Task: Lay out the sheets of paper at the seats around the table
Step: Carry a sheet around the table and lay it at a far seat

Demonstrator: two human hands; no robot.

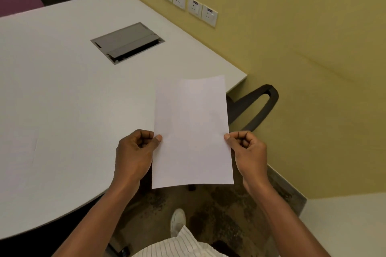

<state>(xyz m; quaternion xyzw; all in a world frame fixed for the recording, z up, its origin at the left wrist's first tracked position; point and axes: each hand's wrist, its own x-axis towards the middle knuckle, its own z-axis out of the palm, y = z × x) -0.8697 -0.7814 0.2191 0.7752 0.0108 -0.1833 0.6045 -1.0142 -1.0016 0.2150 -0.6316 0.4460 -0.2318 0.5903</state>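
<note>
- Pinching a sheet of paper (193,131) by its side edges, the left hand (133,154) and right hand (249,152) hold it above the table (62,100) corner, near a chair armrest (263,102).
- Released here, its overhanging near end could likely tip it floorward.

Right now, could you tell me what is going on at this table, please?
A person holds a sheet of paper by its side edges, left hand and right hand, above the near corner of the white table. No sheet lies on the table in view. A chair armrest shows beside that corner.
</note>
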